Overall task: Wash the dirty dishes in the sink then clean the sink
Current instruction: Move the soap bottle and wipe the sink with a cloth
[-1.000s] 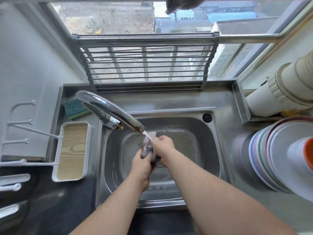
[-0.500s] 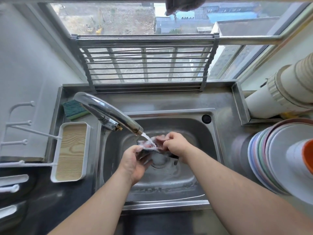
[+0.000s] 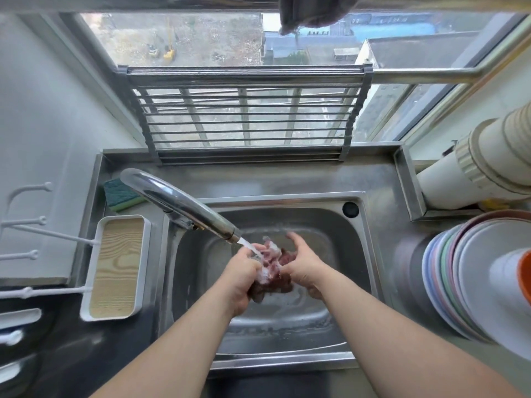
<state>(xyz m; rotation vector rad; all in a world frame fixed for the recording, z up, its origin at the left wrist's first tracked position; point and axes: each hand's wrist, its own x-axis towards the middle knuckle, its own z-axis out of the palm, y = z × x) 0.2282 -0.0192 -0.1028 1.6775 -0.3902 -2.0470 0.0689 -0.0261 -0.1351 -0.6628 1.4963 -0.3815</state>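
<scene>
The left hand [image 3: 244, 275] grips a wet, reddish cloth [image 3: 273, 271] under the stream from the faucet [image 3: 184, 208], over the sink [image 3: 356, 254] basin. The right hand [image 3: 303, 264] pinches the cloth's far side, its upper fingers spread loose. To rinse well, keep the cloth bunched directly beneath the spout, squeeze and release between both hands, and turn it so the water reaches every fold. Stacked plates [image 3: 459, 282] stand on the surface well to the right of the right hand. No readable writing or brand shows anywhere.
</scene>
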